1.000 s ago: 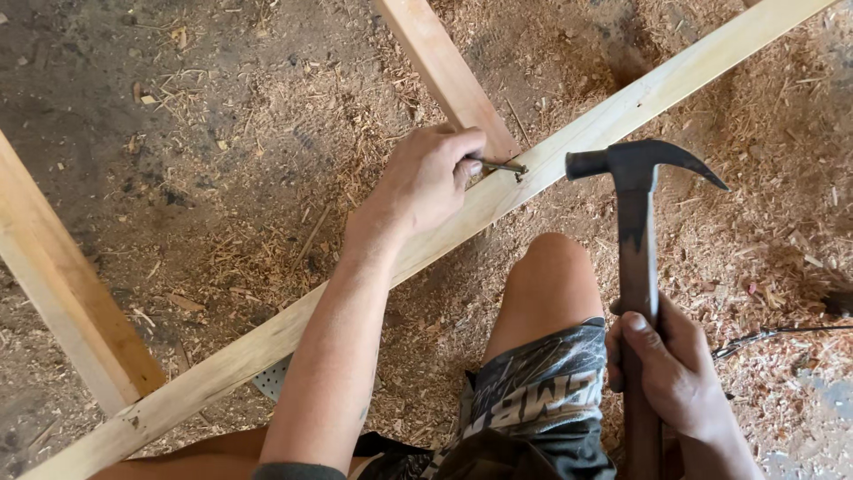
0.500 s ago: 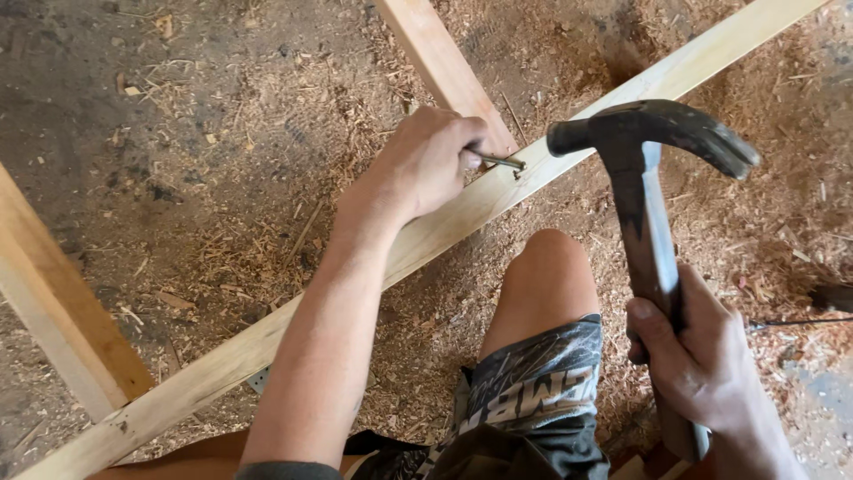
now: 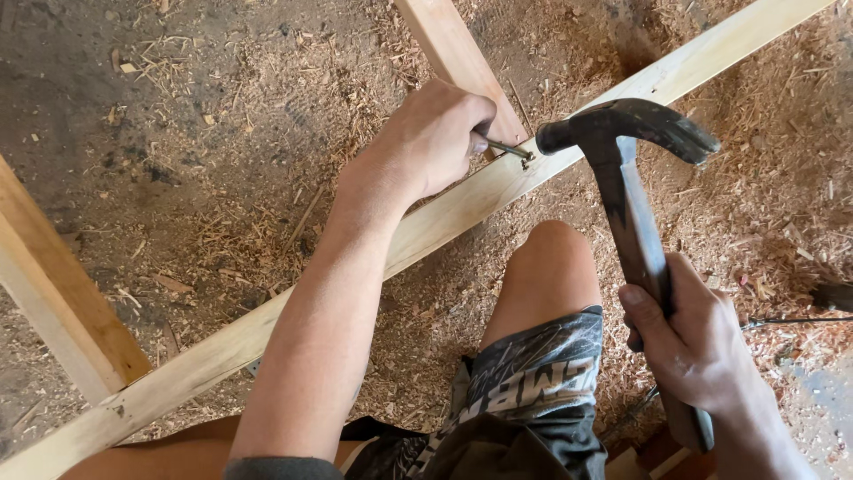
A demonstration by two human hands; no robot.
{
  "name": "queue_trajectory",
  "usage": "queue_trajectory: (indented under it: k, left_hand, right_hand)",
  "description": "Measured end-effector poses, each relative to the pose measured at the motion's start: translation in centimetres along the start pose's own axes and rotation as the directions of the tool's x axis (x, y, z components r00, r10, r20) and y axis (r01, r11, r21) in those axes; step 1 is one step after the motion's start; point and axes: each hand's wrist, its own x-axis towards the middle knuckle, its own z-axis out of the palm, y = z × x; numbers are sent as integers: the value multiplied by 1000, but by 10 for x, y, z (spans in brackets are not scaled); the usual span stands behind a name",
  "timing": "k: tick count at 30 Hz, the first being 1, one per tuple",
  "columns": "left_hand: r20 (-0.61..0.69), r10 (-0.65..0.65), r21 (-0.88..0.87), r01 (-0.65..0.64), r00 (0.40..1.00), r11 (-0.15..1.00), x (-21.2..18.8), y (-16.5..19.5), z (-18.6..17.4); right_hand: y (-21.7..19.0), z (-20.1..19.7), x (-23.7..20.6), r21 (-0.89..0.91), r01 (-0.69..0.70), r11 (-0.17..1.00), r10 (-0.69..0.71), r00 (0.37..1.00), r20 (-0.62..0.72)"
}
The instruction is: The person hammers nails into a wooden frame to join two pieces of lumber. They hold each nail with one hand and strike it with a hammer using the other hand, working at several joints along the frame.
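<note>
My left hand (image 3: 431, 138) pinches a nail (image 3: 508, 149) and holds it against the side of a long pale wooden beam (image 3: 444, 216) that runs diagonally across the view. My right hand (image 3: 689, 347) grips the handle of a dark claw hammer (image 3: 633, 191). The hammer's head hangs just right of the nail's head, almost touching it. A second wooden beam (image 3: 458, 55) meets the long one right behind my left hand.
My bare knee (image 3: 546, 267) and patterned shorts sit below the beam. A third wooden beam (image 3: 55, 298) joins at the lower left. The ground (image 3: 213, 160) is dirt strewn with sawdust and wood shavings. A thin dark cable (image 3: 795, 320) lies at the right.
The hammer's head has swung in leftward and now sits right beside the nail's head. My left hand has kept the nail in place on the beam.
</note>
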Motion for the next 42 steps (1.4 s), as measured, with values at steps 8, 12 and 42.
queue_trajectory:
  k: [8, 12, 42]
  left_hand:
    - [-24, 73, -87, -75, 997, 993, 4, 4, -4]
    - [16, 29, 28, -29, 999, 999, 7, 1, -3]
    - [-75, 131, 38, -128, 989, 991, 8, -9, -3]
  right_hand:
    - [-7, -6, -1, -102, -145, 984, 149, 988, 28]
    - [-11, -11, -2, -8, -60, 998, 60, 998, 10]
    - [-15, -36, -21, 214, 115, 970, -99, 992, -84]
